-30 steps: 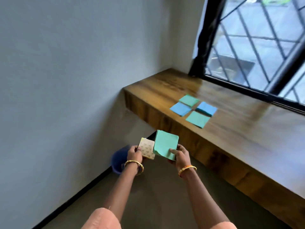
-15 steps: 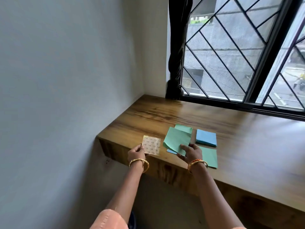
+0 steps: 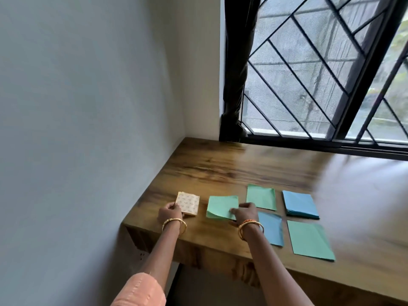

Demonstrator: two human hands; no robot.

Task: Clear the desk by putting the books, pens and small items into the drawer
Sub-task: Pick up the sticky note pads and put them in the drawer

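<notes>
Green pad (image 3: 221, 206) under right fingers (image 3: 234, 210) (on desk (image 3: 220, 171)).

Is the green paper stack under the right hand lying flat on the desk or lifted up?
Lying flat. The green stack rests on the wooden desk, with the right hand on its near corner.

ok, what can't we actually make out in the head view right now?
- Drawer: none in the head view; only the front face of the wooden desk shows.
- Square blue paper sheet: near-left corner hidden by the right hand.
- Green paper stack: sheet count too small to tell.
- Cream patterned pad: print too small to read; the left hand covers its left edge.
- Desk's right part: motion-blurred.
</notes>
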